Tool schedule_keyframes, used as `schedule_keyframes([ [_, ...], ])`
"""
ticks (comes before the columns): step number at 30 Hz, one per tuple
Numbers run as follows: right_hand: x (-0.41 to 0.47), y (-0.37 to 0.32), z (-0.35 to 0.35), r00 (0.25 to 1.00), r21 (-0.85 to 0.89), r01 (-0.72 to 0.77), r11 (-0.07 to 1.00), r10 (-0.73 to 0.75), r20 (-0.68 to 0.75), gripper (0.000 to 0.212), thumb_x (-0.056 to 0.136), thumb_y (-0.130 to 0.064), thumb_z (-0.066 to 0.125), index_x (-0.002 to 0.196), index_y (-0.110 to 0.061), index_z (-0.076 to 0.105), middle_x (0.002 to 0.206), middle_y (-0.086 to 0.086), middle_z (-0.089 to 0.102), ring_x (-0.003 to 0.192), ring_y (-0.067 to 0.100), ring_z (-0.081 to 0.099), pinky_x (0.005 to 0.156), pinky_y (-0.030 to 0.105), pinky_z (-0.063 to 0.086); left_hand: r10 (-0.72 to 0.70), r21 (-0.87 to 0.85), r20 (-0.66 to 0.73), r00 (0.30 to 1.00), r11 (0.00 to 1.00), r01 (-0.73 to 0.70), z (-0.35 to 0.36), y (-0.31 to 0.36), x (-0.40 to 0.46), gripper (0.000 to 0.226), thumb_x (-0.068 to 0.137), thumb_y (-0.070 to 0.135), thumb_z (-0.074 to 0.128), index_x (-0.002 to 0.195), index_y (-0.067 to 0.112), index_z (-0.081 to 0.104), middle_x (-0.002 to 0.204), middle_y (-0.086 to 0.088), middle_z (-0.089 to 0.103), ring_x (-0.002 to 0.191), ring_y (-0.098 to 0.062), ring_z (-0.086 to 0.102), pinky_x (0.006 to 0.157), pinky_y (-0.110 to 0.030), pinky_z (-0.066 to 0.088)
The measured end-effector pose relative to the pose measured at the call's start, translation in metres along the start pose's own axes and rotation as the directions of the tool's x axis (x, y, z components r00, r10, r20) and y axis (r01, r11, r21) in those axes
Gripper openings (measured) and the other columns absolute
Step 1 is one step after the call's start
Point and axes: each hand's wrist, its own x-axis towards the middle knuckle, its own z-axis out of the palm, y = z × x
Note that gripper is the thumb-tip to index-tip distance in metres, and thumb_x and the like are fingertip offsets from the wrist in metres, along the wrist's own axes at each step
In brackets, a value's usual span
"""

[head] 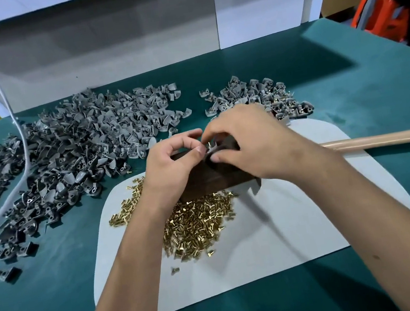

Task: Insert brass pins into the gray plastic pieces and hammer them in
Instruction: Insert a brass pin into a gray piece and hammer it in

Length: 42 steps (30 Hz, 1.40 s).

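Head view: a gray piece (pixel 212 149) is pinched between the left hand (pixel 172 160) and right hand (pixel 247 141), both curled together over a dark block (pixel 210 178), probably so a pin (pixel 209 144) can be seated before hammering.

The gray plastic piece (pixel 213 149) is mostly hidden under the fingertips of both hands, so its shape cannot be told. The hammer (pixel 380 141) shows only its wooden handle at three o'clock (its head lies behind the right hand (pixel 247 143)). Both forearms are cut off at the bottom edge.
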Motion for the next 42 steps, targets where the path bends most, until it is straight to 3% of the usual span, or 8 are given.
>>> schedule_keyframes([
  [4, 0.011, 0.010, 0.002, 0.991, 0.174, -0.011, 0.985, 0.034, -0.129, 0.018, 0.084, -0.027, 0.081, 0.102, -0.027, 0.079, 0.093, -0.010, 0.074, 0.086, 0.008, 0.065, 0.089, 0.032, 0.053, -0.017, -0.091, -0.190, 0.982, 0.996, 0.000, -0.004, 0.001, 0.006, 0.017, 0.094, 0.006, 0.068, 0.080, 0.012, 0.075, 0.114, 0.001, 0.076, 0.109, -0.016, 0.070, 0.096, -0.040, 0.055],
  [7, 0.019, 0.028, 0.003, 0.963, 0.163, -0.158, 0.974, 0.189, -0.192, 0.018, 0.082, -0.032, 0.083, 0.100, -0.030, 0.079, 0.083, -0.009, 0.070, 0.079, 0.012, 0.064, 0.083, 0.035, 0.055, -0.052, -0.083, -0.450, 0.891, 0.996, 0.017, -0.023, -0.005, 0.011, 0.018, 0.094, 0.017, 0.070, 0.077, 0.020, 0.073, 0.081, 0.009, 0.073, 0.078, -0.003, 0.066, 0.077, -0.023, 0.052],
  [13, 0.037, 0.051, 0.000, 0.845, 0.059, -0.447, 0.893, 0.443, -0.300, 0.037, 0.086, -0.020, 0.077, 0.121, -0.027, 0.070, 0.099, 0.005, 0.076, 0.100, 0.030, 0.069, 0.094, 0.037, 0.056, -0.051, 0.147, -0.733, 0.678, 0.962, 0.231, -0.073, -0.023, 0.011, 0.007, 0.086, 0.031, 0.063, 0.082, 0.027, 0.068, 0.076, 0.011, 0.068, 0.074, -0.012, 0.067, 0.075, -0.034, 0.059],
  [20, 0.052, -0.017, 0.020, 0.987, 0.032, -0.132, 0.991, 0.135, -0.090, 0.015, 0.087, -0.023, 0.077, 0.101, -0.027, 0.077, 0.085, -0.005, 0.073, 0.083, 0.019, 0.069, 0.089, 0.036, 0.058, -0.152, 0.022, -0.894, 0.421, 0.924, 0.381, -0.119, -0.028, 0.003, 0.011, 0.080, 0.020, 0.062, 0.083, 0.028, 0.069, 0.071, 0.013, 0.065, 0.063, -0.006, 0.061, 0.061, -0.023, 0.048],
  [29, 0.094, -0.106, 0.067, 0.926, -0.079, 0.230, 0.970, -0.194, 0.324, 0.017, 0.089, -0.018, 0.075, 0.104, -0.025, 0.078, 0.099, 0.000, 0.073, 0.088, 0.022, 0.069, 0.085, 0.037, 0.060, -0.180, 0.245, -0.796, 0.578, 0.777, 0.579, -0.134, -0.027, -0.004, 0.012, 0.077, 0.014, 0.074, 0.076, 0.025, 0.071, 0.071, 0.008, 0.067, 0.071, -0.015, 0.067, 0.060, -0.023, 0.047],
  [37, 0.125, -0.116, 0.095, 0.978, -0.202, -0.023, 0.979, 0.064, 0.197, 0.013, 0.087, -0.002, 0.071, 0.087, -0.009, 0.061, 0.080, 0.009, 0.056, 0.079, 0.030, 0.059, 0.071, 0.036, 0.051, 0.085, 0.494, -0.721, 0.688, 0.759, 0.424, -0.113, -0.034, 0.000, 0.032, 0.072, -0.001, 0.065, 0.089, 0.022, 0.078, 0.090, 0.000, 0.075, 0.085, -0.021, 0.063, 0.076, -0.031, 0.049],
  [39, 0.129, -0.118, 0.101, 0.978, -0.202, -0.030, 0.979, 0.070, 0.198, 0.017, 0.088, -0.001, 0.067, 0.089, -0.012, 0.055, 0.075, 0.008, 0.047, 0.080, 0.031, 0.055, 0.071, 0.036, 0.046, 0.156, 0.564, -0.646, 0.747, 0.757, 0.330, -0.111, -0.039, 0.003, 0.039, 0.069, -0.005, 0.064, 0.090, 0.025, 0.077, 0.098, 0.005, 0.074, 0.095, -0.018, 0.055, 0.091, -0.028, 0.036],
  [42, 0.133, -0.116, 0.106, 0.978, -0.162, -0.051, 0.986, 0.083, 0.192, 0.012, 0.089, -0.002, 0.065, 0.097, -0.011, 0.063, 0.076, 0.008, 0.048, 0.081, 0.032, 0.055, 0.072, 0.035, 0.045, 0.089, 0.623, -0.553, 0.829, 0.705, 0.340, -0.109, -0.045, 0.011, 0.040, 0.072, 0.005, 0.074, 0.102, 0.032, 0.075, 0.114, 0.004, 0.068, 0.119, -0.022, 0.051, 0.084, -0.019, 0.016],
])
